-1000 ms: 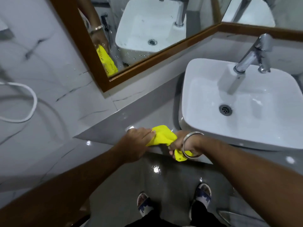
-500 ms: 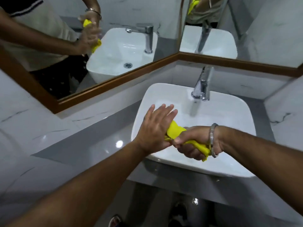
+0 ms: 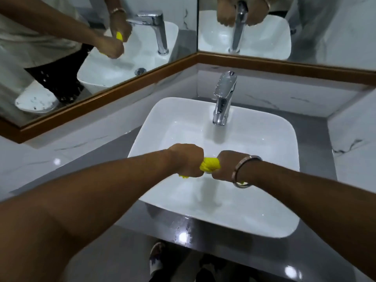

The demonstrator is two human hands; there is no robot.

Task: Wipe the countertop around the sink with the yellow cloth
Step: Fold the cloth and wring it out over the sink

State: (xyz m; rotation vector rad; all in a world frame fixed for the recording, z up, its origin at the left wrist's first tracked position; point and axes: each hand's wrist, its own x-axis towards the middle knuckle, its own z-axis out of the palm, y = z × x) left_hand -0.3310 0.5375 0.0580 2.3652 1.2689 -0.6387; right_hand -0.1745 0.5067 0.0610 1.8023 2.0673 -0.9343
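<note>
**Cloth now being wrung over the basin**

Change: both hands moved off the surface edge to above the sink [image 3: 254,210]. Left hand [image 3: 188,160] and right hand [image 3: 224,165] are each fisted tight on one end of the yellow cloth [image 3: 209,164], twisted short between them. Reads as a wring-out; surface [image 3: 114,157] wiping is paused. Count: one cloth, one sink, one faucet [image 3: 222,98], two mirrors, one bangle [image 3: 243,170].

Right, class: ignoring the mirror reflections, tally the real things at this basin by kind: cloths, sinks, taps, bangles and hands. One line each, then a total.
Yellow cloth: 1
Sink: 1
Tap: 1
Bangle: 1
Hands, left hand and right hand: 2
Total: 6
</note>
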